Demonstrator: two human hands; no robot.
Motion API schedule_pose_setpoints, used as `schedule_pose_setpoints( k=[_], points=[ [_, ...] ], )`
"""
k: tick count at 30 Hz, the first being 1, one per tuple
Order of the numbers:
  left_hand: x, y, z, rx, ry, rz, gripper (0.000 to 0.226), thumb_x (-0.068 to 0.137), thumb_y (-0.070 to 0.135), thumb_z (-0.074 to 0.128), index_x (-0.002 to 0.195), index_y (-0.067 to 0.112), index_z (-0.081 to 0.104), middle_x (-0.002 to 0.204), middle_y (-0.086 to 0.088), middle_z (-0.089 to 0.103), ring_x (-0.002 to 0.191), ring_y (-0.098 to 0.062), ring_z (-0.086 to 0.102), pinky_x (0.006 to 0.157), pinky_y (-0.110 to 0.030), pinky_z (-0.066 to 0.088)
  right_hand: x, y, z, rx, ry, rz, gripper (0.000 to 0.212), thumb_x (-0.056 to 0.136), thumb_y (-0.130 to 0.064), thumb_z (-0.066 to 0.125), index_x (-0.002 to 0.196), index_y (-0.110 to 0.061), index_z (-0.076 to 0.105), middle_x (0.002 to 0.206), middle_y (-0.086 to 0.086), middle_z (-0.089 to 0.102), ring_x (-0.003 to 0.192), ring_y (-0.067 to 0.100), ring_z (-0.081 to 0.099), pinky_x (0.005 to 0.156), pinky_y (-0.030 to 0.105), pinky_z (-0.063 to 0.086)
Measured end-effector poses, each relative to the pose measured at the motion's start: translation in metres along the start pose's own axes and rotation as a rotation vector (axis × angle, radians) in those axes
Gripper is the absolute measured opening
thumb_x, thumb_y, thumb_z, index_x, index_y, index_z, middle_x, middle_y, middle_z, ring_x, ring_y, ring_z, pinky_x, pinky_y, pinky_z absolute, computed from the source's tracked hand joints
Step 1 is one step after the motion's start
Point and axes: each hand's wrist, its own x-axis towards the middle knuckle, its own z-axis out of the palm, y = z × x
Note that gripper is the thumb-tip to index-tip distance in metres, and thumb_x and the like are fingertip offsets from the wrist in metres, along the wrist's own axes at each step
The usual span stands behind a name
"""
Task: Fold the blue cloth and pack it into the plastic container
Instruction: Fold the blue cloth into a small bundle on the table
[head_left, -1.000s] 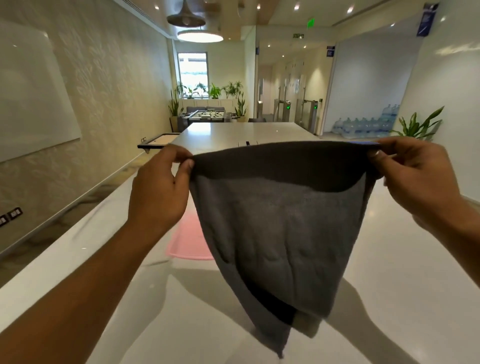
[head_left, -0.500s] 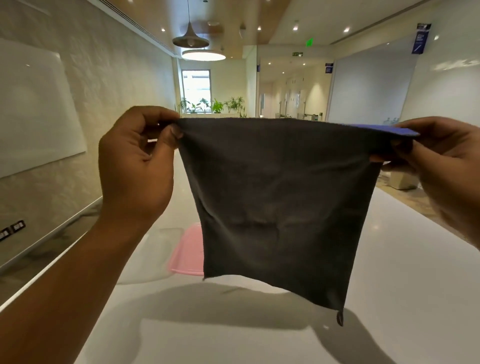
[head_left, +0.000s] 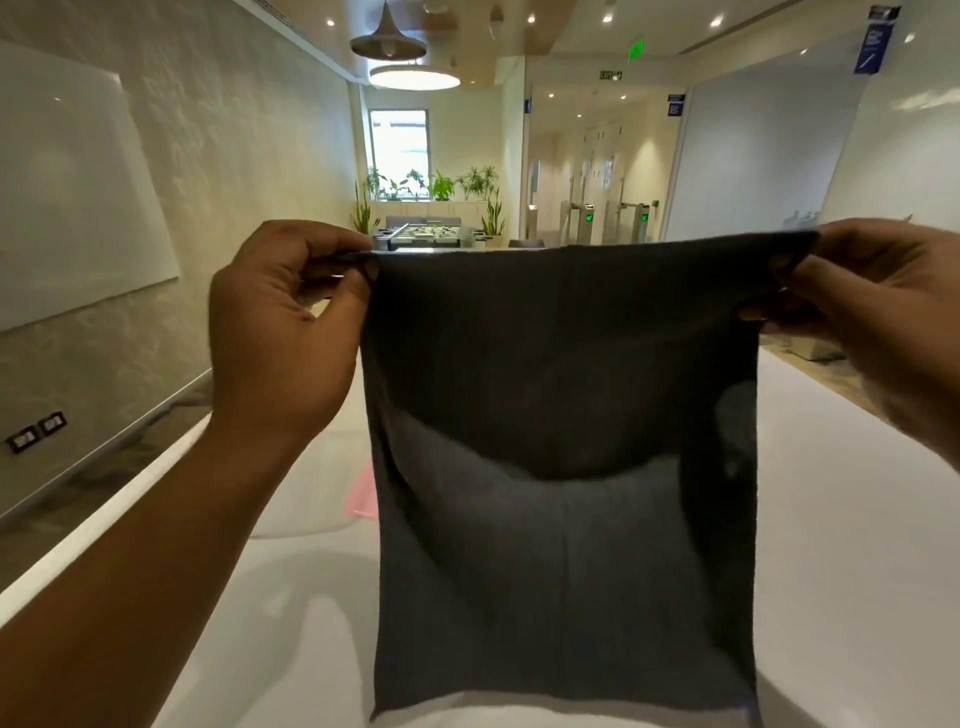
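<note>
head view, cloth (head_left: 566, 467) hiding container, table (head_left: 841, 519)

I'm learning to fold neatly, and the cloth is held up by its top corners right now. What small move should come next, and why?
Probably lower it flat onto the table. The cloth hangs spread between the left hand and right hand, unfolded, with its bottom edge just above the surface.

both arms reach forward, raised. left hand (head_left: 283, 343) and right hand (head_left: 883, 317) are level, well apart. fingers (head_left: 358, 280) pinched closed.
</note>
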Motion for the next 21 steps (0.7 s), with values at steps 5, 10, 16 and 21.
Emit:
schedule_pose_setpoints(
  k=[5, 10, 16, 21],
  points=[
    [-0.024, -0.033, 0.019, -0.013, -0.091, -0.167, 0.018, 0.088, 0.010, 0.067, 0.103, 0.021, 0.067, 0.103, -0.002, 0.069, 0.089, -0.009, 0.066, 0.081, -0.008, 0.049, -0.009, 0.042, 0.023, 0.001, -0.053, 0.183, 0.024, 0.093, -0.004, 0.057, 0.088, -0.021, 0.073, 0.079, -0.002, 0.079, 0.082, 0.021, 0.075, 0.079, 0.032, 0.061],
    [-0.073, -0.058, 0.023, 0.048, -0.259, -0.253, 0.017, 0.088, 0.012, 0.067, 0.104, 0.018, 0.068, 0.101, 0.001, 0.068, 0.087, -0.005, 0.064, 0.077, -0.002, 0.046, -0.046, 0.084, 0.030, -0.050, -0.086, 0.269, 0.019, 0.090, -0.009, 0.062, 0.090, -0.025, 0.074, 0.091, 0.005, 0.077, 0.094, 0.026, 0.072, 0.086, 0.038, 0.058],
    [-0.129, -0.073, 0.022, 0.046, -0.447, -0.298, 0.023, 0.085, 0.001, 0.067, 0.097, 0.021, 0.066, 0.101, -0.002, 0.067, 0.088, -0.005, 0.064, 0.081, -0.005, 0.046, -0.103, 0.118, 0.033, -0.124, -0.092, 0.403, 0.020, 0.085, -0.002, 0.067, 0.095, -0.017, 0.073, 0.098, 0.006, 0.075, 0.092, 0.020, 0.072, 0.088, 0.038, 0.057],
    [-0.164, -0.078, 0.013, 0.011, -0.454, -0.325, 0.022, 0.086, 0.006, 0.068, 0.095, 0.026, 0.068, 0.099, 0.004, 0.068, 0.091, 0.001, 0.064, 0.081, -0.007, 0.046, -0.141, 0.129, 0.030, -0.072, -0.071, 0.486, 0.019, 0.082, 0.003, 0.069, 0.085, -0.015, 0.073, 0.104, -0.002, 0.075, 0.099, 0.009, 0.071, 0.090, 0.020, 0.053]
  ],
)
